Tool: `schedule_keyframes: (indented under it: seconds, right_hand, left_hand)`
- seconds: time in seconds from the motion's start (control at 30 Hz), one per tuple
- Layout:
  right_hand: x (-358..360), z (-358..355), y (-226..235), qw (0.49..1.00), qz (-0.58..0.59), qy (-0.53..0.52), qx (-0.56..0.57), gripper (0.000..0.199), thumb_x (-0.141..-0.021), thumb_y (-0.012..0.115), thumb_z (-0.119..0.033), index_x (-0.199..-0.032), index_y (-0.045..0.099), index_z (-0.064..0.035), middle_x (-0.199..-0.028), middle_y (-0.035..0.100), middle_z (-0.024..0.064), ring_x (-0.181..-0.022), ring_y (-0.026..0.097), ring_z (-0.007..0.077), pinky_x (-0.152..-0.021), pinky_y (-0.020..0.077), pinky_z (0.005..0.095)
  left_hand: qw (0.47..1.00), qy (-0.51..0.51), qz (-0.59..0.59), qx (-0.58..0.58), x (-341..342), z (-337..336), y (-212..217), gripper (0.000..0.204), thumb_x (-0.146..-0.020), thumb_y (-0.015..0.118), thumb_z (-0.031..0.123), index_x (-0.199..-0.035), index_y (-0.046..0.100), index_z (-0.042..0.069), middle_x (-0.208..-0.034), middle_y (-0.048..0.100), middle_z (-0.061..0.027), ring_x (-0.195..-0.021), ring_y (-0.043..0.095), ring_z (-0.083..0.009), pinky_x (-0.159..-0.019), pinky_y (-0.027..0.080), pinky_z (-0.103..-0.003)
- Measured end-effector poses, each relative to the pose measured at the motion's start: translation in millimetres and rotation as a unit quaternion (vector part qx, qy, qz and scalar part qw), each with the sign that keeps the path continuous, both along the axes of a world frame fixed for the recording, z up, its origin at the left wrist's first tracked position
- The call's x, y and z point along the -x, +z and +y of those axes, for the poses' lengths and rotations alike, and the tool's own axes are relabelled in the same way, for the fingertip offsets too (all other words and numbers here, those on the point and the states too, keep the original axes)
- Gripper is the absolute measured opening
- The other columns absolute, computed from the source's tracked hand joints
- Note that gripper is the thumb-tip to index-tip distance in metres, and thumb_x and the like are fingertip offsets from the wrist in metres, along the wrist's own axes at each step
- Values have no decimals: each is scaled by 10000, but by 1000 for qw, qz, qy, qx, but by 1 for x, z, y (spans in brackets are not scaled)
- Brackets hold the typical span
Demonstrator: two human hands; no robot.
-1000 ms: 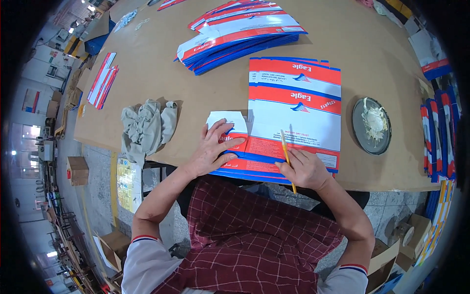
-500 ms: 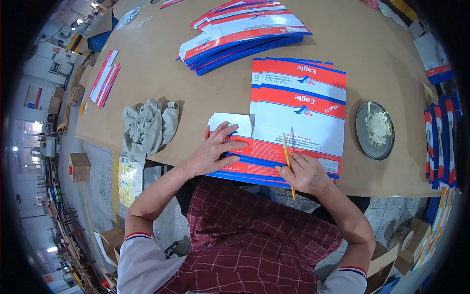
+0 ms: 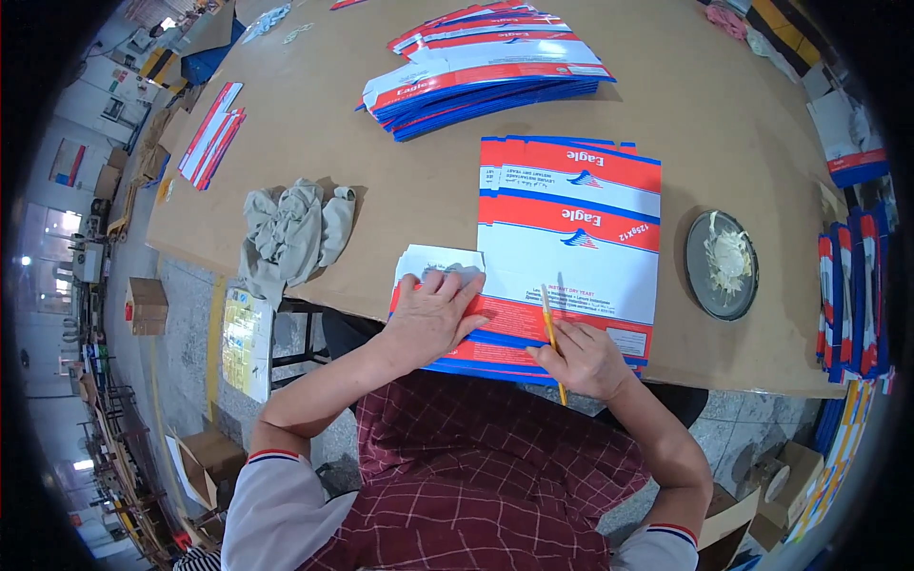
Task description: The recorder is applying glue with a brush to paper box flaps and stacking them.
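A stack of flat red, white and blue printed carton blanks lies on the brown table in front of me. My left hand presses flat, fingers spread, on the stack's near left corner, over a white flap. My right hand rests on the stack's near edge and holds a thin yellow brush, its tip pointing away from me onto the top blank.
A round dark dish of pale paste sits to the right. A crumpled grey cloth lies left. Another pile of blanks is farther back, a small red and white pile far left, upright blanks at the right edge.
The view has shifted slightly. Both hands stay on the near edge of the stack, and the brush remains in my right hand.
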State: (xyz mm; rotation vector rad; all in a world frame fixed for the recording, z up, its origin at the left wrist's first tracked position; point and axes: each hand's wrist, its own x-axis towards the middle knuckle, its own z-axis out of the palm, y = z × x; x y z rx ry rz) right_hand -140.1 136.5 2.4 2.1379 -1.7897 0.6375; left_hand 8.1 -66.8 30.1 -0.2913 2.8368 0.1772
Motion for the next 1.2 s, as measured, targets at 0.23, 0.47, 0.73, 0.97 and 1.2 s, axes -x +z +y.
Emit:
schedule_keyframes:
  seconds: [0.23, 0.47, 0.73, 0.97, 1.2]
  right_hand:
    - [-3, -1, 2, 1000, -24, -13, -15, 133, -755, 646, -195, -741, 567, -89, -748, 622, 132, -747, 638, 231, -630, 520, 307]
    - [-9, 0, 2, 993, -94, -64, 5, 280, -643, 752, -208, -696, 531, -45, -809, 629, 116, -735, 633, 235, -624, 521, 316]
    - [-13, 3, -1, 993, -82, -83, -9, 254, -724, 699, -268, -756, 545, -68, -811, 640, 98, -792, 641, 222, -649, 524, 318]
    - [-17, 1, 1, 991, -93, -93, 3, 286, -691, 725, -235, -771, 548, -25, -743, 599, 90, -688, 605, 213, -562, 495, 313]
    - [-28, -2, 3, 983, -113, -136, 43, 288, -690, 730, -215, -766, 517, -36, -805, 616, 118, -694, 593, 258, -612, 476, 367]
  left_hand:
    - [994, -4, 86, -71, 11, -9, -19, 603, -928, 315, 440, -1370, 239, 37, -1420, 243, -170, -1346, 165, -275, -1055, 94, -520]
    - [957, -18, 68, -281, 7, -32, -14, 663, -853, 521, 386, -1399, 216, 168, -1433, 233, -129, -1344, 172, -272, -1087, 74, -476]
    - [964, 72, 170, -189, 9, -20, -13, 647, -745, 661, 388, -1290, 393, 166, -1228, 448, -117, -1157, 409, -286, -935, 304, -493]
    - [930, 173, 276, -171, 27, -19, -37, 448, -768, 649, 349, -1131, 508, 126, -1005, 563, -125, -736, 589, -304, -571, 465, -329]
    - [891, 122, 354, -257, -16, -28, -18, 512, -777, 632, 382, -1200, 480, 138, -1116, 523, -139, -1038, 518, -299, -824, 408, -423]
